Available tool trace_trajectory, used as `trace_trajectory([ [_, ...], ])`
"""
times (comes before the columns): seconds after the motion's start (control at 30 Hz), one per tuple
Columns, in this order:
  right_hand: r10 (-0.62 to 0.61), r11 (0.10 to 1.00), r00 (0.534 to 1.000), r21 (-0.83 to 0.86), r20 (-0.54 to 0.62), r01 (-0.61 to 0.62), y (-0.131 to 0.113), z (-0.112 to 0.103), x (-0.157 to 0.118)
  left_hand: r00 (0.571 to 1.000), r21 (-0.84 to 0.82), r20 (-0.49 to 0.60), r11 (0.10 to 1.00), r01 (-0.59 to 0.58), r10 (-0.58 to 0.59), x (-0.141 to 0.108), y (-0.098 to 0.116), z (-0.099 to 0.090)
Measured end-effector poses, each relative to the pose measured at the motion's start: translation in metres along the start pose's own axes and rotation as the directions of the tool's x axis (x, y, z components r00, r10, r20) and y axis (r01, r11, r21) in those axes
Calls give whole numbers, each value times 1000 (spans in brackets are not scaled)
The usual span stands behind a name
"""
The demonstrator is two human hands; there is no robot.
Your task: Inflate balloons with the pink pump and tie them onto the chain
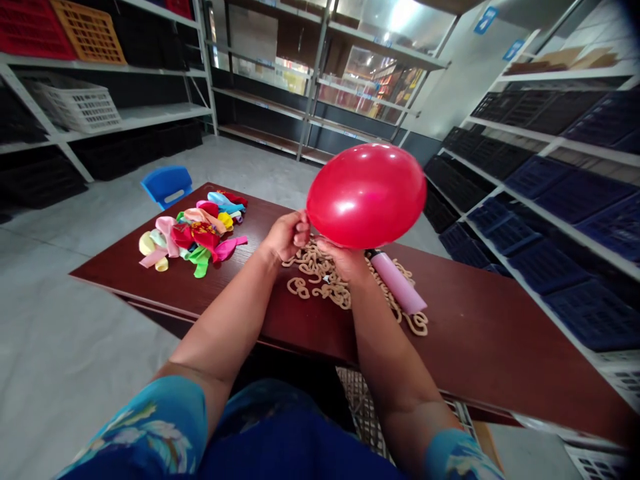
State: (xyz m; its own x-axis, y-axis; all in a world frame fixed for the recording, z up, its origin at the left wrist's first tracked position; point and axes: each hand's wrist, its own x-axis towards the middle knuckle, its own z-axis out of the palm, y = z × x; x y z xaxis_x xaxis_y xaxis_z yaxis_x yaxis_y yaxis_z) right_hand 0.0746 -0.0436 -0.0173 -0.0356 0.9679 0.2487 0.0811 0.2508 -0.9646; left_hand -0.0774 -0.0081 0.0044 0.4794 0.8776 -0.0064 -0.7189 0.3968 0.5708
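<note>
A large inflated red balloon (367, 195) is held up over the dark red table (475, 327). My left hand (287, 235) has its fingers closed at the balloon's left end, where the neck is. Under the balloon's lower side is my right hand (345, 259), its fingers mostly hidden behind it. Beneath my hands lies a pile of beige curly cords (333, 290). On the right part of that pile rests a pink cylinder (400, 283) with a black end. Several uninflated balloons (193, 233) in many colours are heaped on the table's left part.
Behind the table's left end stands a blue chair (167, 187). Shelves with red, orange, white and black crates (85, 103) are at the left. A rack (313, 87) stands at the back, and shelves with dark blue and black crates (565, 250) line the right.
</note>
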Motion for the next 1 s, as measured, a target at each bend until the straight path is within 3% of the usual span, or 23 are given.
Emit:
trace_trajectory([
  [0.1, -132, 909, 989, -406, -64, 95, 4, -7, 1, 977, -182, -62, 960, -213, 205, 3, 14, -7],
  [0.2, -219, 668, 975, -724, 29, 171, 7, -9, 1, 963, -227, -93, 936, -269, 254, 5, 20, -12],
  [0.33, -218, 391, 949, -871, 228, 299, 9, -4, -1, 957, -204, -137, 938, -279, 255, 5, 18, -13],
  [0.43, -169, 334, 930, -869, 325, 365, 10, -1, -2, 955, -159, -144, 946, -281, 259, 5, 18, -14],
  [0.53, -240, 438, 927, -820, 287, 368, 10, -3, 0, 951, -104, -154, 953, -285, 267, 5, 18, -15],
  [0.63, -363, 689, 927, -640, 99, 338, 7, -7, 1, 951, -71, -145, 955, -287, 275, 6, 17, -16],
  [0.7, -334, 849, 941, -452, -60, 273, 5, -8, 1, 957, -35, -134, 964, -265, 258, 6, 14, -15],
  [0.77, -240, 952, 954, -239, -181, 194, 3, -8, 0, 968, 19, -116, 975, -223, 223, 7, 11, -14],
  [0.87, -144, 985, 960, 61, -239, 163, -2, -6, 0, 983, 94, -93, 984, -152, 161, 7, 4, -12],
  [1.0, -135, 934, 968, 300, -213, 196, -12, -5, 0, 993, 184, -93, 981, -54, 72, 8, -6, -11],
])
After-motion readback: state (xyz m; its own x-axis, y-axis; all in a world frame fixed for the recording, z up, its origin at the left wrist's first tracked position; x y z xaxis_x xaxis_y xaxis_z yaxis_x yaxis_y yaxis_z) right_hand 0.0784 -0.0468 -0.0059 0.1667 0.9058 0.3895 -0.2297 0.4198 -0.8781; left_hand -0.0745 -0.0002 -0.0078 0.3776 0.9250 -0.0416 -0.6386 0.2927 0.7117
